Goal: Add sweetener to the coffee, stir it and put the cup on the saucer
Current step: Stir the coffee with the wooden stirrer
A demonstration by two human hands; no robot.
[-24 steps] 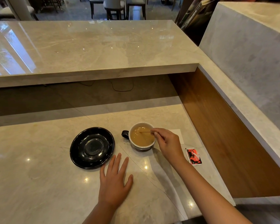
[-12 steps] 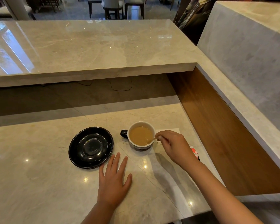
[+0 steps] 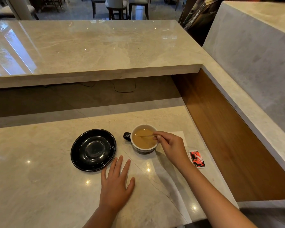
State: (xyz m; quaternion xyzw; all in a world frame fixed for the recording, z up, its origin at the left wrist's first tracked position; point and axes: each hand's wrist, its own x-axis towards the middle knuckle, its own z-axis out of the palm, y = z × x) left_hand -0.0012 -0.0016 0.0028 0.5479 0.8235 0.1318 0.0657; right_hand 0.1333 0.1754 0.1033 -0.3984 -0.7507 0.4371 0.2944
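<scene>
A round cup with a white interior and dark outer wall, filled with light-brown milky coffee, is seen standing on the pale polished marble counter, its dark handle turned to the left. A thin wooden stirring stick is pinched between the thumb and fingertips of the right hand, with its far end lying in the coffee. The left hand is laid flat on the counter, palm down and fingers spread, with nothing held. A glossy black round saucer is found just to the left of the cup, apart from it and unoccupied. A white paper napkin is partly covered by the right hand. A red-and-black printed sachet lies on the counter to the right of the right wrist.
</scene>
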